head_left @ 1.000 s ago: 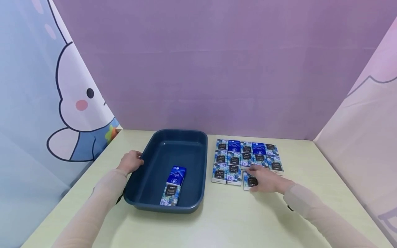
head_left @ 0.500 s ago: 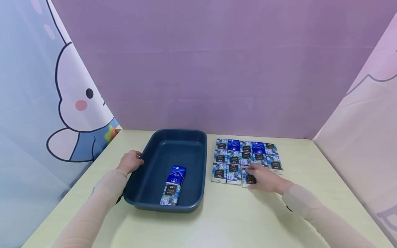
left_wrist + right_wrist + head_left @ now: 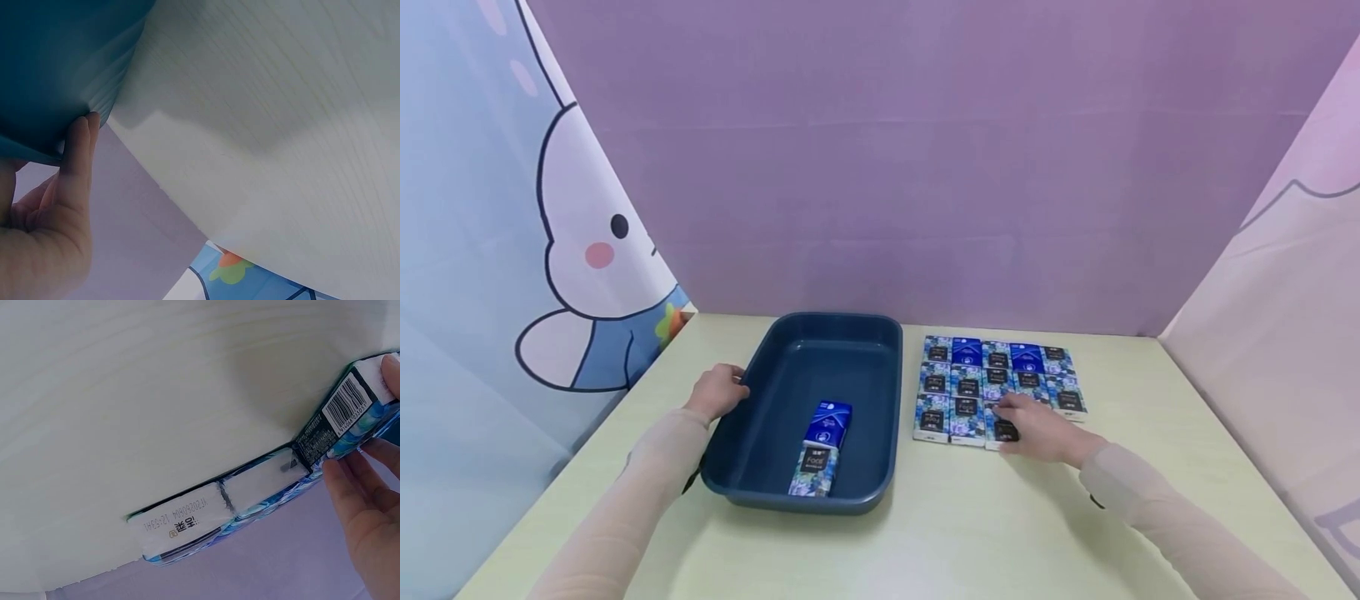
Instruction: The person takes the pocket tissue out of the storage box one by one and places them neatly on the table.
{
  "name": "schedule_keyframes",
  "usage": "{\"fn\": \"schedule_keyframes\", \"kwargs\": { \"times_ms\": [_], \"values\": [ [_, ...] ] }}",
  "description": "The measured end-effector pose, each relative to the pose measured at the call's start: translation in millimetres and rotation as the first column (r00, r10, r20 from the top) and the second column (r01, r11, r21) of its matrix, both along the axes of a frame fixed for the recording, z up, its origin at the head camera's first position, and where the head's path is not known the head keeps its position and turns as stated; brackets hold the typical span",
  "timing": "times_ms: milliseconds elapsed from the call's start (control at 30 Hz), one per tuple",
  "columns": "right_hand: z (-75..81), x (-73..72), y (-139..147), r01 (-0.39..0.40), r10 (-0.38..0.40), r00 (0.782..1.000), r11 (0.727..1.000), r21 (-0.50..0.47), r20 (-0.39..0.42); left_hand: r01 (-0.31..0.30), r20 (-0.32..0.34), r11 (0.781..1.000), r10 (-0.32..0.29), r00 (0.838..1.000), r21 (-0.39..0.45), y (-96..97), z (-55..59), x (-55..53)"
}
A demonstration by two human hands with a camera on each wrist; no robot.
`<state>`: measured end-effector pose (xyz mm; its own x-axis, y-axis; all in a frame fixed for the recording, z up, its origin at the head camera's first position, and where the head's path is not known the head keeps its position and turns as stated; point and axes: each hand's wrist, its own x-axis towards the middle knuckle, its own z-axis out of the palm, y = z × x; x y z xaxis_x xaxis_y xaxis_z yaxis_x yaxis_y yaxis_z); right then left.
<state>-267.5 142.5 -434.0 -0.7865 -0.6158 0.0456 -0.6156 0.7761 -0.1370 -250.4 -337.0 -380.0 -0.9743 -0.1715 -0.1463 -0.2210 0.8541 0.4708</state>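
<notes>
My left hand (image 3: pixel 718 390) holds the left rim of a dark blue plastic tray (image 3: pixel 895 417); in the left wrist view its fingers (image 3: pixel 76 150) lie along the tray's outer wall. Inside the tray are a plain blue tissue pack (image 3: pixel 827 423) and a flowered tissue pack (image 3: pixel 814 472), end to end. To the tray's right, my right hand (image 3: pixel 1037 429) grips a flowered tissue pack (image 3: pixel 1002 429) in the front row, partly covering it. That pack shows its barcode end (image 3: pixel 344 415) in the right wrist view, between thumb and fingers, close against another pack (image 3: pixel 187 525).
Several tissue packs (image 3: pixel 967 383) lie flat in three rows, mostly flowered, with two blue ones at the back. The pale table (image 3: pixel 940 533) meets a purple backdrop (image 3: pixel 925 167) behind and printed side curtains (image 3: pixel 1285 333).
My right hand has slid the gripped tissue pack slightly back and left, so it now sits against its neighbours in the front row. The left hand and tray stay put.
</notes>
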Motion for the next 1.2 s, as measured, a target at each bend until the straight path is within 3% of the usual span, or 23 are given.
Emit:
{"fn": "schedule_keyframes", "kwargs": {
  "times_ms": [933, 1200],
  "values": [
    [-1.3, -3.9, -0.1, 0.016, -0.016, 1.0, 1.0, 0.003, 0.009, -0.004, -0.018, 1.0, 0.004, 1.0, -0.003, -2.0, -3.8, -3.9],
    [2.4, -3.3, -1.5, 0.022, -0.023, 0.999, 1.0, 0.019, 0.044, -0.015, -0.01, 1.0, 0.015, 1.0, 0.002, -2.1, -5.0, -4.1]
  ]
}}
